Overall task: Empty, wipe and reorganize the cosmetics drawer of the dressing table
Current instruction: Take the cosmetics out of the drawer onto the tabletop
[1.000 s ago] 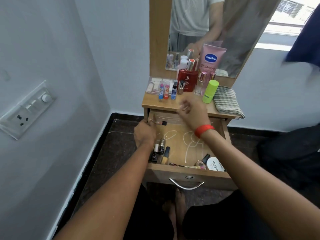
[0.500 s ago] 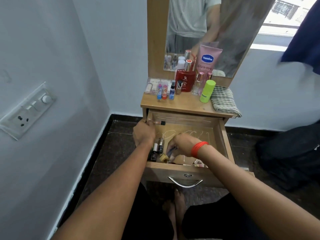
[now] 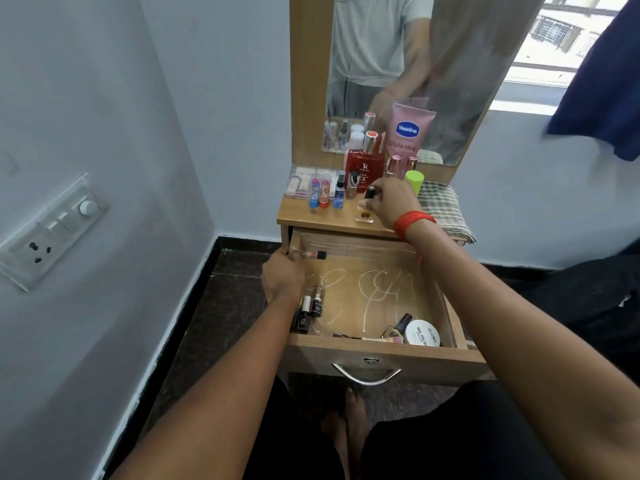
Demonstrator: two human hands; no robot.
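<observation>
The right hand (image 3: 393,202) pinched a small bottle (image 3: 365,215) over the desk (image 3: 311,220). The left hand (image 3: 282,277) gripped the drawer (image 3: 381,358) wall. The bottle should be released upright, clear of the red perfume bottle (image 3: 363,171).

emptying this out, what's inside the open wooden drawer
Dark tubes front left, a slim black-capped vial at the back, a round white tub and dark-capped nail polish bottle front right. The left hand and front wall cover some floor.

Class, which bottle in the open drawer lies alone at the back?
The slim clear black-capped vial, beside the left hand gripping the wooden drawer wall; others sit nearer the front.
</observation>
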